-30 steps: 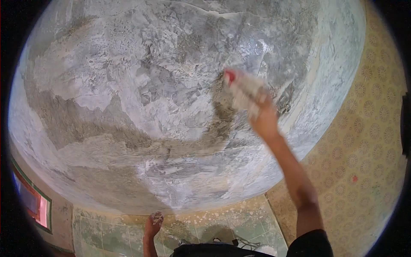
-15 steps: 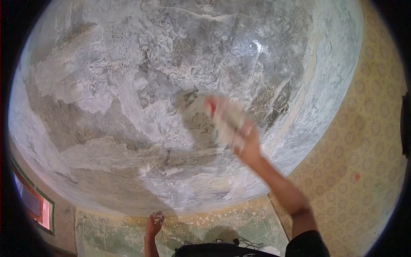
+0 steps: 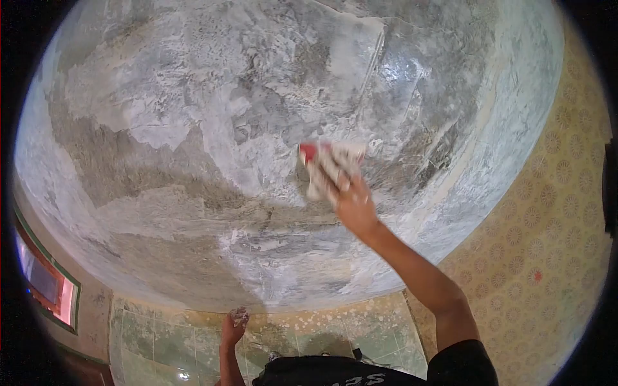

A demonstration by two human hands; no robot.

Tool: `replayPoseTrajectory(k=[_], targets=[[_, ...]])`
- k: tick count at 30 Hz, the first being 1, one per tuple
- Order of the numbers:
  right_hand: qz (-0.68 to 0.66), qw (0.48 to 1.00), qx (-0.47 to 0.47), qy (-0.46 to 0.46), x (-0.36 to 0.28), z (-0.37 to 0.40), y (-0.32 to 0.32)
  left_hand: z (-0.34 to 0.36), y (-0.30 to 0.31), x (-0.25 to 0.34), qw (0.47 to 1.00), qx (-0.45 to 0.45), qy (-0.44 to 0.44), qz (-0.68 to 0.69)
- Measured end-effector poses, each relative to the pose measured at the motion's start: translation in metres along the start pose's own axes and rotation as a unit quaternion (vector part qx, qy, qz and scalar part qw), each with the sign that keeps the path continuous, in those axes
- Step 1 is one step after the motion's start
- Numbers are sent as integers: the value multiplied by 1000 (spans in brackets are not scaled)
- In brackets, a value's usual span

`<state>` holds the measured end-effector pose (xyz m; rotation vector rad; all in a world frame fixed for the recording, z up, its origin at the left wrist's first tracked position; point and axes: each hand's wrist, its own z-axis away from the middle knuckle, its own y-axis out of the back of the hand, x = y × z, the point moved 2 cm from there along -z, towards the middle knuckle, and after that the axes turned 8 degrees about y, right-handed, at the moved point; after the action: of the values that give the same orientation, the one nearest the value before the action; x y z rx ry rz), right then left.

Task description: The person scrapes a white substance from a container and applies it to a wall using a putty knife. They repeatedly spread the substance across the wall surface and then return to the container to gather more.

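My right hand presses a whitish, plaster-smeared tool with a red part against the rough grey wall. The fingers are stretched over the back of the tool, and its face is hidden against the wall. White paste coats those fingers. Low in the view, my left hand hangs near the foot of the wall, its fingers curled and smeared with white; anything inside them is too small to make out. The wall carries uneven patches of white and grey plaster.
A patterned yellowish wall stands at the right. Green floor tiles with pale splatter lie below. At the far left is a green-framed opening. A dark cable lies on the floor near my body.
My right hand has moved slightly left with the tool and is less blurred. The view has shifted a little. My left hand remains low, nearly in the same place.
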<state>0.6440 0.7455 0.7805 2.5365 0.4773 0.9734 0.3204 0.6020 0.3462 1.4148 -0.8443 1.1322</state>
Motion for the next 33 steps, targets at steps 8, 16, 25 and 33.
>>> replayPoseTrajectory(k=[8, 16, 25, 33], targets=[[-29, 998, 32, -37, 74, -47, 69, 5, 31, 32, 995, -20, -6, -94], [-64, 992, 107, -26, 138, -172, 140, -7, 31, 47, 995, -31, 56, -82], [-21, 999, -25, 6, -21, -3, 8, -5, 60, 10, 996, -46, 66, -38], [-97, 993, -73, 2, -71, 37, -3, 0, 93, 32, 993, -19, 70, -96]])
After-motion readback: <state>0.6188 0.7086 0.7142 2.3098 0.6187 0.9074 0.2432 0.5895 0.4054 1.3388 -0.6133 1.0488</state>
